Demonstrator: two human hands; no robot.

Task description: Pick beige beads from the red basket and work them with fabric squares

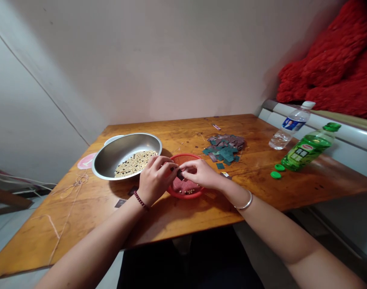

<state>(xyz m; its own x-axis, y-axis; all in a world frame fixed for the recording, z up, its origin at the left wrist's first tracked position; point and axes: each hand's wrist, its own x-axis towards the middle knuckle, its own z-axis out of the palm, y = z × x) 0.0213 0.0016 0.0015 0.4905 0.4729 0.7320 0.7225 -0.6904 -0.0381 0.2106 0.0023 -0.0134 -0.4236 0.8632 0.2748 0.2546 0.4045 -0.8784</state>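
Note:
My left hand (158,176) and my right hand (200,173) meet over a red plastic basket (187,195). Between their fingertips they pinch a small dark piece (180,174), partly hidden by the fingers; it resembles the dark squares on the table. Several pale and dark beads (188,192) lie in the basket below. Left of my left hand, a large steel bowl (107,158) stands tilted and holds many cream and black beads (135,162). A bead bracelet circles my left wrist, a silver bangle my right.
A pile of green and brown squares (224,148) lies right of the basket. Farther right stand a clear water bottle (287,130) and a green drink bottle (310,148), with green caps (276,175) beside them. Loose string (64,224) trails across the table's left side.

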